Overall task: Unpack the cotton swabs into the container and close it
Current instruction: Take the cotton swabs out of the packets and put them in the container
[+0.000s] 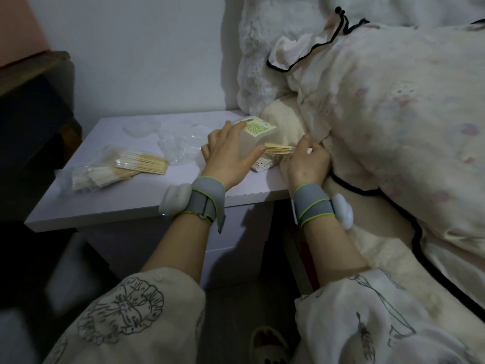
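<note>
A pale square container with a printed label lies on its side near the right end of the nightstand. My left hand wraps around the container, with its fingers on the top and near side. My right hand pinches a bundle of wooden-stick cotton swabs whose far end is at the container's opening. More swabs lie under the container's mouth. Bagged swab bundles lie at the left of the nightstand.
A clear lid and crumpled clear wrap lie toward the back of the nightstand. A bed with a floral duvet and a fluffy white pillow presses against the right side. A dark cabinet stands left.
</note>
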Available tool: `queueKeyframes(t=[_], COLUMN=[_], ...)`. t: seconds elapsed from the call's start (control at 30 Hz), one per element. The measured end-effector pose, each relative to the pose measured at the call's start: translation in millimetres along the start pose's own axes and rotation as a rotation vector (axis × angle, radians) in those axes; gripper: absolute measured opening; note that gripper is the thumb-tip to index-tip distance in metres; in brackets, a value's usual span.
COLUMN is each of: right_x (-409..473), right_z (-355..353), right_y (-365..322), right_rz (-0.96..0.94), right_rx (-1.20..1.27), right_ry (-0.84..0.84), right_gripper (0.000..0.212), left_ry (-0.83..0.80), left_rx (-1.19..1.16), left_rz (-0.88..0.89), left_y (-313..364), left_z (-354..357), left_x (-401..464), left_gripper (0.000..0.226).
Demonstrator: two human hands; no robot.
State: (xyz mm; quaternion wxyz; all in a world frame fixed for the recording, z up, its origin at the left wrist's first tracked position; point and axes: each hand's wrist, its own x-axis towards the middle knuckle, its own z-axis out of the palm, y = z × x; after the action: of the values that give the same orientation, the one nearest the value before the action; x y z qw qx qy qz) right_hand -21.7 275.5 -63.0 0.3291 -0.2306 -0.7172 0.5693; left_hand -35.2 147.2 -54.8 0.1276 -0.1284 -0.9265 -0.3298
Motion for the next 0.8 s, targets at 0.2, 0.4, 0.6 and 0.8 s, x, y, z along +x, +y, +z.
queueKeyframes(t=[0.2, 0.4, 0.6, 0.8], right_x=[-2.0, -11.9, -21.2, -13.6], right_z=[3.6, 4.6, 5.9, 5.3], right_y=[-6.7, -14.4, -17.6, -16.8], right_rz=[-0.111, -0.245, -0.258, -0.256], right_rx=[-0.121, -0.256, -0.292, -0.202], right_ry=[0.002, -0.107, -0.143, -0.031], right_gripper=[0.045, 0.042, 0.039, 0.04], left_ry=[0.028, 0.032, 0.051, 0.032], left_rx=[-0.261, -0.36, -0.392, -0.414], left_rz=[-0.041, -0.093, -0.121, -0.106], left_y=[2.8, 1.2, -1.8, -3.4], left_z=[-2.0, -6.7, -12.4, -15.4], left_x=[0.2, -6.6, -11.3, -15.4], left_gripper=[0.065, 0.068, 0.065, 0.064])
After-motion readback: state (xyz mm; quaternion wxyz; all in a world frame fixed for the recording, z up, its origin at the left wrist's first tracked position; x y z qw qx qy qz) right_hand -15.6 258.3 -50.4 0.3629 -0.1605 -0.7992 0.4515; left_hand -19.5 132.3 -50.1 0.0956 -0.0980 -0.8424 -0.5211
